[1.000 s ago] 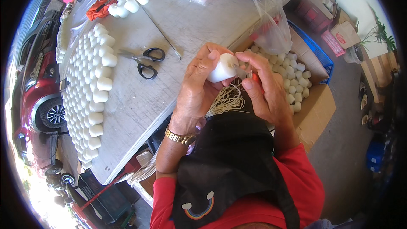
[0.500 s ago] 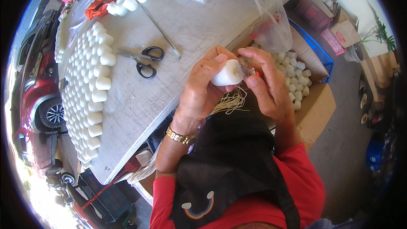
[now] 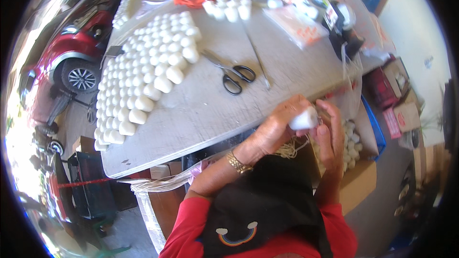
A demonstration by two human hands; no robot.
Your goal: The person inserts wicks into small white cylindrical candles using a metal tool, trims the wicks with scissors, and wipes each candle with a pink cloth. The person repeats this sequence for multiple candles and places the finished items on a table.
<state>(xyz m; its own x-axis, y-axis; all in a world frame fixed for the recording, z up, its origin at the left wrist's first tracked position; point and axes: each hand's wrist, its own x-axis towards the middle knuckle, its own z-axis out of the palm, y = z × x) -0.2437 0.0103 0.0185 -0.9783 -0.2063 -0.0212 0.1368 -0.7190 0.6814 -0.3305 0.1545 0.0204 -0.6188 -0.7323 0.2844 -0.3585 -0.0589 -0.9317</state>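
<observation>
A small white candle (image 3: 303, 120) is held in the left hand (image 3: 277, 126), whose fingers are curled shut around it just off the near edge of the table (image 3: 205, 110), above a cardboard box (image 3: 361, 181) of more white pieces. The right hand (image 3: 330, 136) is pressed against the candle's far side, fingers extended downward, so the two hands are together on the one piece; whether the right fingers pinch anything cannot be told. A bundle of pale string (image 3: 289, 150) hangs just below the hands. Compared with half a second ago, the view has been swung toward the table, so the hands are now seen lower and further right, and the candle is turned more sideways in the grip. On the table, the rows of white candles (image 3: 143, 81) and the black-handled scissors (image 3: 234, 76) are unchanged in place. A gold bracelet (image 3: 237, 163) is worn on the left wrist.
</observation>
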